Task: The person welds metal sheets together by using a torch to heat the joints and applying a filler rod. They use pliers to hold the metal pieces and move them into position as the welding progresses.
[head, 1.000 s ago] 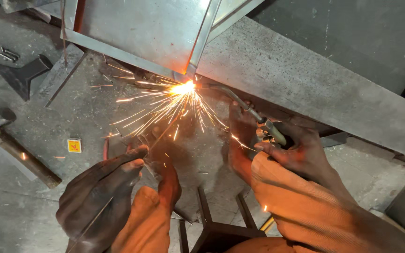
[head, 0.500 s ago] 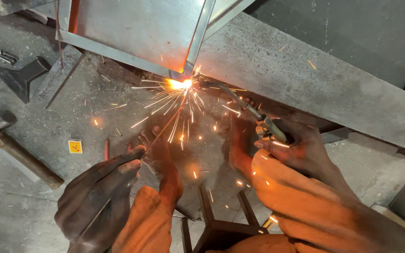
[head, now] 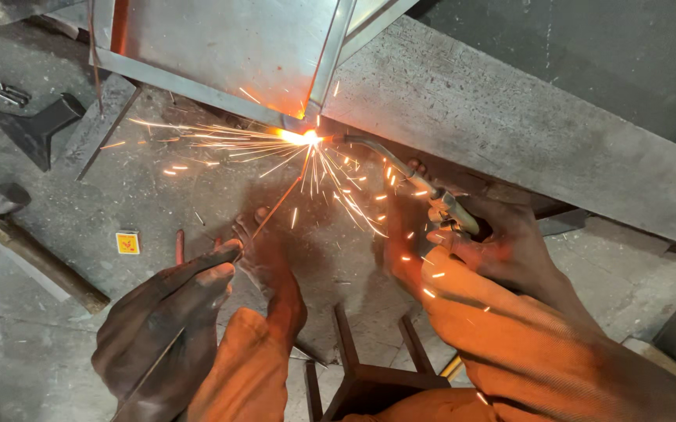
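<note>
Since a second ago the spray of sparks has swung: it now streaks mostly leftward along the floor, and our hands have barely shifted. Our right hand has its fingers wrapped tight round the handle of the welding torch, whose thin curved neck runs up and left to a white-orange glow at its tip. That tip meets the lower corner of the grey metal frame, where an upright strip joins the bottom rail. Our left hand hangs low, fingers curled loosely together; a thin rod seems to cross the palm, though the dim light leaves us unsure whether it is gripped. Between the hands a bare foot rests on the concrete, toes toward the weld.

Outward, a wide grey slab slants across behind the torch, hemming the right hand from above. A dark metal stool frame stands just below our wrists. To the left lie a hammer, a small yellow box and a dark anvil-shaped block, well apart from the weld, with bare floor between.
</note>
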`<action>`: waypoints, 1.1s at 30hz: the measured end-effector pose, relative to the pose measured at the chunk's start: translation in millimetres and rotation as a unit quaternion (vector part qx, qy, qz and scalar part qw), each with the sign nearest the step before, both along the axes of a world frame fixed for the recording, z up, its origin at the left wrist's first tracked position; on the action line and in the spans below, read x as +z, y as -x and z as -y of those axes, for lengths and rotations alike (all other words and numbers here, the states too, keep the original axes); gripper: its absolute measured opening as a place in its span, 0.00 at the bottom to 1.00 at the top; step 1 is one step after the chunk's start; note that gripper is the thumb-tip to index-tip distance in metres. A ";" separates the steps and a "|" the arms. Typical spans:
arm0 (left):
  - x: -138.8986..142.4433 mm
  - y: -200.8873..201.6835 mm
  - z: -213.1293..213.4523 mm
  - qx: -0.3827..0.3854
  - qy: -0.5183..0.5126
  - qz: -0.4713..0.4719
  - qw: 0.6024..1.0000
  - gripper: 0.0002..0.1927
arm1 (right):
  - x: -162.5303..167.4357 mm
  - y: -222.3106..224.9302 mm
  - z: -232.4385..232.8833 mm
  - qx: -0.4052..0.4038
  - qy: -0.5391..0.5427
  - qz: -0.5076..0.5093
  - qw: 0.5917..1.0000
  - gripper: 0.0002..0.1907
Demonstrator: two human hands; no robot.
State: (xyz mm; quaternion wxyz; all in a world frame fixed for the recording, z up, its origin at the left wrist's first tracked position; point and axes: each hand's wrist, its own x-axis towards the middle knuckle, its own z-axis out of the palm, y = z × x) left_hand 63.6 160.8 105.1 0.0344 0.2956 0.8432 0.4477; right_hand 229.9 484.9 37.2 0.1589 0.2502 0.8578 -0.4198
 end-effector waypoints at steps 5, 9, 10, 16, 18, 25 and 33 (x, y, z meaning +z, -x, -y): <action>0.9 -2.0 0.1 0.006 0.002 0.011 1.000 0.07 | -2.1 -3.0 -1.2 0.001 0.006 -0.018 1.000 0.20; -0.1 -0.8 -0.7 0.001 -0.004 0.003 1.000 0.07 | -1.4 -3.0 -0.7 0.027 -0.021 -0.039 0.999 0.19; -0.6 -0.1 -0.9 0.001 -0.007 0.004 1.000 0.07 | -1.7 -2.3 -1.2 0.047 -0.013 -0.082 0.995 0.18; -0.2 1.4 -2.8 -0.005 -0.007 0.004 1.000 0.06 | -4.6 -1.7 -1.6 0.006 0.000 -0.013 1.000 0.22; 0.8 1.9 -3.0 -0.009 -0.003 0.005 1.000 0.06 | -4.5 -3.4 -0.7 -0.003 0.018 -0.021 1.000 0.23; 1.6 1.7 -3.8 -0.005 0.003 0.015 1.000 0.06 | -5.7 -4.1 0.3 -0.010 0.029 -0.013 0.999 0.21; -1.4 -0.6 -2.7 -0.001 -0.013 0.013 1.000 0.06 | -7.7 -5.9 -1.9 0.003 0.030 -0.017 0.999 0.21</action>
